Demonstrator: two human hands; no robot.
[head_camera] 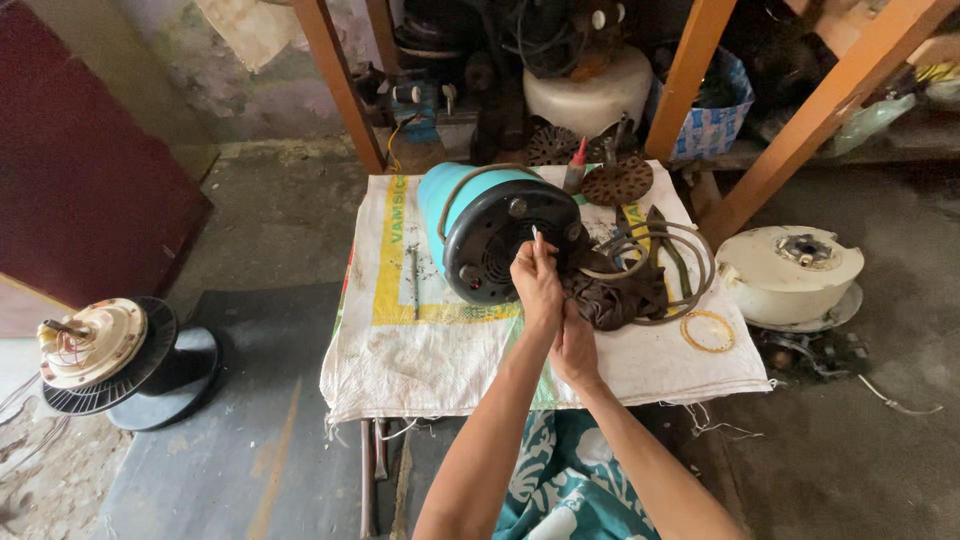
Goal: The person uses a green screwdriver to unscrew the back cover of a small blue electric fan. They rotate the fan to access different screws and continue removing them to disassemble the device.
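On white woven sack (420, 350) on floor: turquoise motor housing (455, 200) lying sideways, black vented end cover (500, 245) facing hands. Left hand (537, 285) pinches small pale part against cover; right hand (574, 350) closed beneath it, contents unclear.

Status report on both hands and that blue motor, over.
Left hand pinching a thin tool against the blue motor's black end cover. Right hand tucked just below it, grip unclear. Coiled cable lying beside the motor.
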